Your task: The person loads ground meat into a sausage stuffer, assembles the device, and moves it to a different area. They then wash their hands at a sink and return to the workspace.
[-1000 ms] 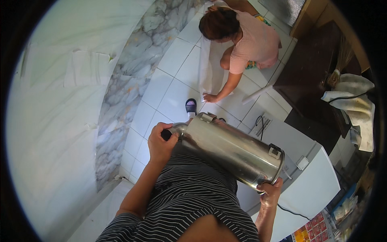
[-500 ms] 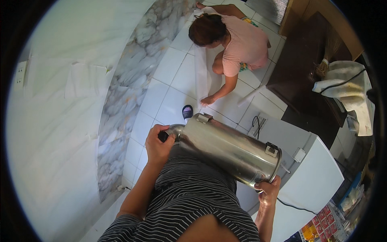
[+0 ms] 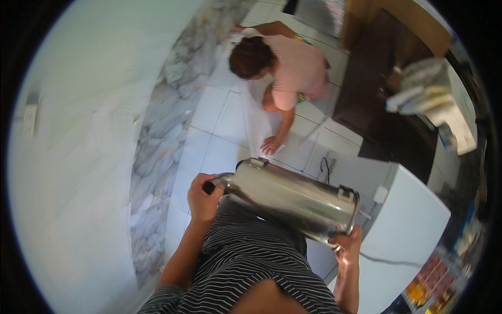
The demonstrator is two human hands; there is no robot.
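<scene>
left hand and right hand grip a metal cylinder over tiled floor beside marbled wall.

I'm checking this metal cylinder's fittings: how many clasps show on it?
2: one clasp at the end toward the left hand, another clasp toward the right hand. More may be hidden on the metal cylinder's underside.
</scene>
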